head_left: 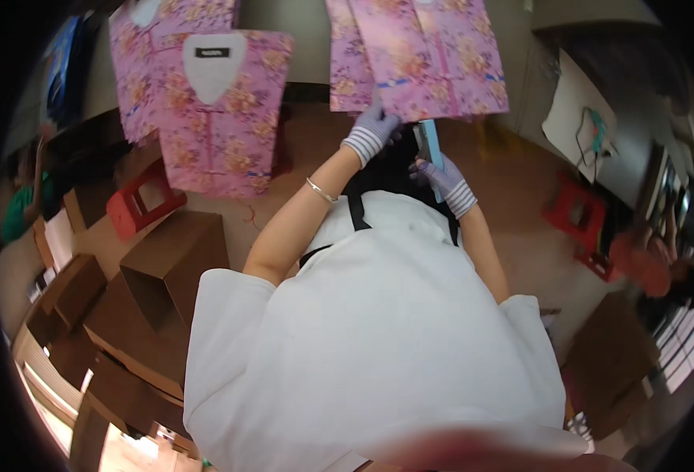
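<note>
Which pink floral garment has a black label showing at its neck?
The front garment in the left group: a black label shows inside its white neckline. No label shows on the garment behind it or the garments by your left hand.

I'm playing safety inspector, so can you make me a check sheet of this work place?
Surface: greyish tabletop, partly covered by garments
Job's things: pink flowered garments in two groups; blue handheld tool
Clutter: brown boxes, red stools
Hands: left hand at the right-hand group's lower edge; right hand holds the tool
Cables: dark cord beside a teal item, far right
Surroundings: other people, blurred, near both sides
</note>
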Demonstrator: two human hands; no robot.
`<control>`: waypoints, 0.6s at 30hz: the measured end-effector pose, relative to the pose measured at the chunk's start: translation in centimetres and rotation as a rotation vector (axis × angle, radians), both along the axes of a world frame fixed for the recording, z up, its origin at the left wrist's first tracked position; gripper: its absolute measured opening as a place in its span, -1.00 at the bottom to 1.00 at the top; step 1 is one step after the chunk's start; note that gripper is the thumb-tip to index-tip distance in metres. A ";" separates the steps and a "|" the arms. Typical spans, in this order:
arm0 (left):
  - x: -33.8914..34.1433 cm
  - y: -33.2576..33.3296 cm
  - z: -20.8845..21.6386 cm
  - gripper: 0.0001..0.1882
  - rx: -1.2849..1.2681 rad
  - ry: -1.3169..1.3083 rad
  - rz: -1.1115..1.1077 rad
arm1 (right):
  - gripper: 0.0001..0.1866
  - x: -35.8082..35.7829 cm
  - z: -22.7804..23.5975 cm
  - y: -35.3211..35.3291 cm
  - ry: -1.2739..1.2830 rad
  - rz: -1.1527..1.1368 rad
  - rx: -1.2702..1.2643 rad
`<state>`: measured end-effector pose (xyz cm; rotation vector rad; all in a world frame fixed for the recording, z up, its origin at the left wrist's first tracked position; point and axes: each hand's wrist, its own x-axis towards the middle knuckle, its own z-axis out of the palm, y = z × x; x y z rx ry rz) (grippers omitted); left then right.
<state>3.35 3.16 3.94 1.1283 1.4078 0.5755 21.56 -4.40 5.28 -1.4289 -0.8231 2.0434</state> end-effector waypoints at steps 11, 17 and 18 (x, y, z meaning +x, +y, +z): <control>-21.3 4.3 -1.1 -0.54 0.817 1.453 -0.105 | -0.63 1.7 -4.3 0.7 0.141 -0.114 -0.051; -21.0 2.7 -3.5 -0.43 0.697 1.167 -0.125 | -0.64 5.5 -7.1 -3.5 -0.015 -0.066 -0.177; -21.5 2.7 -4.1 -0.42 0.724 1.152 -0.117 | -0.65 5.6 -7.0 -4.0 -0.042 -0.065 -0.185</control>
